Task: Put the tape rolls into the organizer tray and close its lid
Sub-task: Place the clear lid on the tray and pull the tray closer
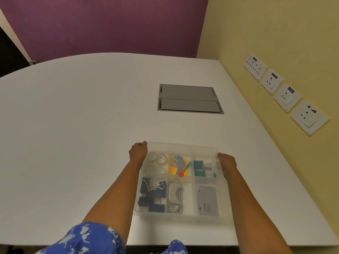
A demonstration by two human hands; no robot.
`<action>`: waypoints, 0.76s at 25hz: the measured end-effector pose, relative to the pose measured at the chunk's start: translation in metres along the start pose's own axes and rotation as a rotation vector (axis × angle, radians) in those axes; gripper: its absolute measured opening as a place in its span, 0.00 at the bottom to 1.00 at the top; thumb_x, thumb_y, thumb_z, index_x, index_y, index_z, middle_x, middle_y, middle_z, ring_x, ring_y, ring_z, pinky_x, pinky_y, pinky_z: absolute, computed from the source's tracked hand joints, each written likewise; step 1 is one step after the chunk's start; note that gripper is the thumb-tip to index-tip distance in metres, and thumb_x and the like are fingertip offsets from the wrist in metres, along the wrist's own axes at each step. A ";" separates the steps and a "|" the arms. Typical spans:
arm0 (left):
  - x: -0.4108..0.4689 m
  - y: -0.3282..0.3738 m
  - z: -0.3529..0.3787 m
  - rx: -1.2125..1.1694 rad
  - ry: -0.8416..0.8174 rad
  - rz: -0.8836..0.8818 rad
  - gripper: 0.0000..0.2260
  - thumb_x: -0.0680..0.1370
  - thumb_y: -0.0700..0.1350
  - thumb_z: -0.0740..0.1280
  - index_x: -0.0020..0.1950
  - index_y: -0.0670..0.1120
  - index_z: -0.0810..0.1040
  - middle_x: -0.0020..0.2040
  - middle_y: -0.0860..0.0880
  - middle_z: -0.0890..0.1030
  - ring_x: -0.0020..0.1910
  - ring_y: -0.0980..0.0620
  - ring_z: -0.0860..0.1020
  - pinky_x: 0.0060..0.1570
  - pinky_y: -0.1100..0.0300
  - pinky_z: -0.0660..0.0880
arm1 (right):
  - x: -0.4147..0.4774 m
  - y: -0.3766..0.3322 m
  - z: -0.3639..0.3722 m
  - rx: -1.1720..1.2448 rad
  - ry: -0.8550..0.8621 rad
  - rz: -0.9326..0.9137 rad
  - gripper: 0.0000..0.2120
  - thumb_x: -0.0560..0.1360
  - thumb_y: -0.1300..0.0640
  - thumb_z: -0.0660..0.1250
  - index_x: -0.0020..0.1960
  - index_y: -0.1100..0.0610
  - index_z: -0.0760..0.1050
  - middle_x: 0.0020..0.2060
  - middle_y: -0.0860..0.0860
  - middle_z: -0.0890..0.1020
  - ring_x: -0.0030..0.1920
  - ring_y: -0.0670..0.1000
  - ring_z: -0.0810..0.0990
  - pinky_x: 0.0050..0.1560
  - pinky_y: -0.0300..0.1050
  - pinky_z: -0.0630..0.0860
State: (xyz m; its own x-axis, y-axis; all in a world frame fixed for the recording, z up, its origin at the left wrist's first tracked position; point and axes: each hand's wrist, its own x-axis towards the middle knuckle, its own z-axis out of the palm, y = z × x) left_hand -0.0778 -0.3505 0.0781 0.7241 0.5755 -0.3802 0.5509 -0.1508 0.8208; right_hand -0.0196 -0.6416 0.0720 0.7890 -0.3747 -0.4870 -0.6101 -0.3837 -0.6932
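Note:
A clear plastic organizer tray (226, 208) sits on the white table near its front edge, with a clear lid (183, 146) lying over it. Through the lid I see several tape rolls (158, 159) in the far left compartment. My left hand (138, 151) grips the lid's far left corner. On the right edge, my right hand (226, 162) holds the lid near the far corner. Both hands press against the lid's sides.
Other compartments hold black binder clips (151, 189), a grey hole punch (175, 196), a grey card case (208, 199), green clips (199, 167) and yellow notes (174, 170). A grey cable hatch (189, 99) is set into the table farther back. Wall sockets (286, 96) line the yellow wall on the right.

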 end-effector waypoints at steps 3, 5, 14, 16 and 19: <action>0.009 0.003 0.005 -0.065 -0.011 -0.049 0.17 0.82 0.48 0.57 0.64 0.38 0.74 0.63 0.39 0.77 0.61 0.38 0.75 0.63 0.49 0.73 | 0.010 -0.005 0.005 0.002 0.036 0.008 0.15 0.80 0.49 0.61 0.49 0.62 0.73 0.54 0.62 0.81 0.46 0.56 0.76 0.59 0.51 0.76; 0.015 0.002 0.008 -0.092 -0.006 -0.062 0.16 0.82 0.46 0.58 0.63 0.38 0.75 0.63 0.39 0.78 0.61 0.39 0.76 0.64 0.49 0.73 | 0.016 -0.008 0.006 0.014 0.045 0.008 0.19 0.79 0.47 0.61 0.53 0.64 0.76 0.56 0.63 0.81 0.45 0.56 0.76 0.61 0.51 0.75; 0.028 0.000 0.015 -0.134 0.007 -0.119 0.05 0.79 0.43 0.64 0.45 0.45 0.77 0.59 0.40 0.80 0.58 0.40 0.77 0.59 0.52 0.73 | 0.030 -0.008 0.011 0.137 -0.015 0.073 0.28 0.74 0.43 0.67 0.63 0.64 0.73 0.62 0.61 0.77 0.60 0.61 0.76 0.64 0.53 0.73; 0.029 -0.001 0.016 -0.138 0.010 -0.121 0.06 0.79 0.44 0.63 0.44 0.44 0.77 0.59 0.40 0.80 0.58 0.40 0.77 0.59 0.52 0.73 | 0.032 -0.006 0.012 0.146 -0.023 0.083 0.28 0.74 0.43 0.67 0.63 0.64 0.72 0.62 0.61 0.77 0.60 0.61 0.76 0.64 0.53 0.72; 0.032 -0.005 0.018 -0.180 0.018 -0.124 0.08 0.79 0.45 0.63 0.46 0.42 0.79 0.58 0.40 0.81 0.59 0.40 0.77 0.61 0.51 0.73 | 0.034 -0.005 0.015 0.145 -0.027 0.079 0.28 0.75 0.43 0.66 0.63 0.65 0.72 0.61 0.62 0.78 0.60 0.62 0.76 0.63 0.53 0.73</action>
State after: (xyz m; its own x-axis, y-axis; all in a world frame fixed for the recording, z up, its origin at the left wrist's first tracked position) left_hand -0.0497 -0.3457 0.0540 0.6472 0.5952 -0.4763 0.5509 0.0666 0.8319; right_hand 0.0114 -0.6397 0.0506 0.7417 -0.3755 -0.5558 -0.6551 -0.2273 -0.7206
